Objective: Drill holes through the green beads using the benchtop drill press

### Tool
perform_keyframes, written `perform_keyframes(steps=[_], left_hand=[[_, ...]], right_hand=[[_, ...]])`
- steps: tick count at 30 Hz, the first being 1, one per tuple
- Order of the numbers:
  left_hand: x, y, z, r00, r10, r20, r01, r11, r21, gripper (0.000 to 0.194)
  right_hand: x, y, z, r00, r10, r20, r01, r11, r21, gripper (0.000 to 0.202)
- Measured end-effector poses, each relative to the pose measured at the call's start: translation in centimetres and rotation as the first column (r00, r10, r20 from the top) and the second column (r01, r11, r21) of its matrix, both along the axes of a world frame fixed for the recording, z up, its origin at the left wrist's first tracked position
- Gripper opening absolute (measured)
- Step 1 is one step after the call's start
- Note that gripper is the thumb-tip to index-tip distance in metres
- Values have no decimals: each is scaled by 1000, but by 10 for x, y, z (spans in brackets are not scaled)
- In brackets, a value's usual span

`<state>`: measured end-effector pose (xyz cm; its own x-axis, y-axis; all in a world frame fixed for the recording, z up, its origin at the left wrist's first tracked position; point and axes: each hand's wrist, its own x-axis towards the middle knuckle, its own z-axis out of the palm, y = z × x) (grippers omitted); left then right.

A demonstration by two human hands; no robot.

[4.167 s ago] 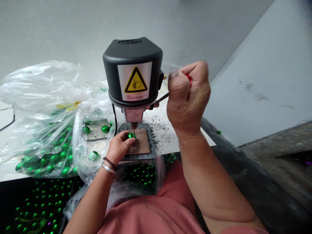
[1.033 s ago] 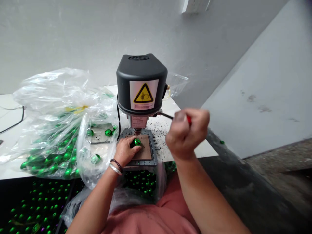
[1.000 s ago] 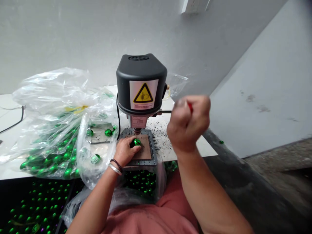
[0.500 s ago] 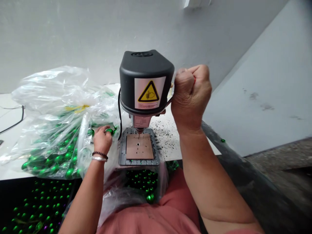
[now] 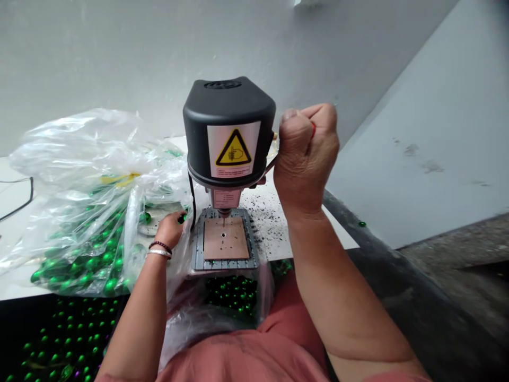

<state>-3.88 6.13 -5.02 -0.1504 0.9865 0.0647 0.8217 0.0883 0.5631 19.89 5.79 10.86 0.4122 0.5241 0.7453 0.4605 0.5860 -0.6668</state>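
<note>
A black drill press (image 5: 228, 132) with a yellow warning label stands in the middle. My right hand (image 5: 308, 154) is closed round its lever at the right side. Under the thin bit lies a square pinkish-brown plate (image 5: 234, 246) with a small hole, on the grey slotted base (image 5: 253, 260). My left hand (image 5: 170, 228) is left of the base, at the opening of a clear plastic bag, its fingers closed on a shiny green ball (image 5: 182, 217). Another green ball (image 5: 146, 217) rests to the left of that hand.
The clear plastic bag (image 5: 83, 138) full of green balls covers the left of the white table (image 5: 274, 239). Dark shavings (image 5: 262, 212) are strewn right of the base. More green balls (image 5: 233, 294) sit below the table edge. A black cable runs at far left.
My left hand has moved right, towards the drill press, with a green ball at its fingertips. My right hand stays on the lever. The view has shifted slightly.
</note>
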Motion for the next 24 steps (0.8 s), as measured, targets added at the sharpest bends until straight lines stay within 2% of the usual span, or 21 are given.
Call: perform_keyframes(steps=[2, 3, 4, 5, 7, 9, 11, 14, 19, 22, 24], left_hand=[[3, -12, 9, 974, 121, 190, -128, 992, 22, 35], [5, -18, 15, 926, 161, 341, -177, 984, 19, 39], [7, -26, 22, 847, 164, 505, -195, 981, 8, 44], [10, -33, 28, 752, 135, 645, -170, 985, -8, 48], [18, -46, 40, 612, 56, 789, -58, 998, -25, 52], [27, -56, 46, 563, -16, 826, 58, 998, -20, 52], [36, -62, 46, 595, -65, 801, 150, 988, -32, 51], [50, -63, 40, 682, -96, 725, 223, 972, -81, 50], [65, -56, 30, 793, -146, 591, 233, 970, -72, 42], [70, -51, 27, 805, -132, 578, 217, 973, -81, 38], [72, -49, 25, 802, -95, 590, 202, 972, -118, 43]], right_hand=[[0, 0, -1, 1000, 9, -4, -9, 1000, -2, 28], [0, -1, -1, 1000, 8, -7, -8, 1000, -1, 28], [0, -1, -1, 1000, 6, -7, -6, 1000, -2, 28], [0, -2, -1, 1000, 4, -4, -4, 1000, -4, 28], [0, -3, -2, 1000, -2, 5, 2, 1000, -8, 28], [0, -4, -3, 1000, -5, 18, 5, 1000, 0, 28], [1, -5, -3, 1000, 0, 27, 0, 1000, 13, 27], [2, -5, -5, 999, 17, 29, -18, 999, 48, 27], [2, -7, -5, 1000, 12, 17, -13, 996, 89, 25], [2, -9, -4, 1000, 19, 10, -20, 997, 74, 25], [2, -10, -4, 1000, 27, 9, -28, 998, 63, 25]])
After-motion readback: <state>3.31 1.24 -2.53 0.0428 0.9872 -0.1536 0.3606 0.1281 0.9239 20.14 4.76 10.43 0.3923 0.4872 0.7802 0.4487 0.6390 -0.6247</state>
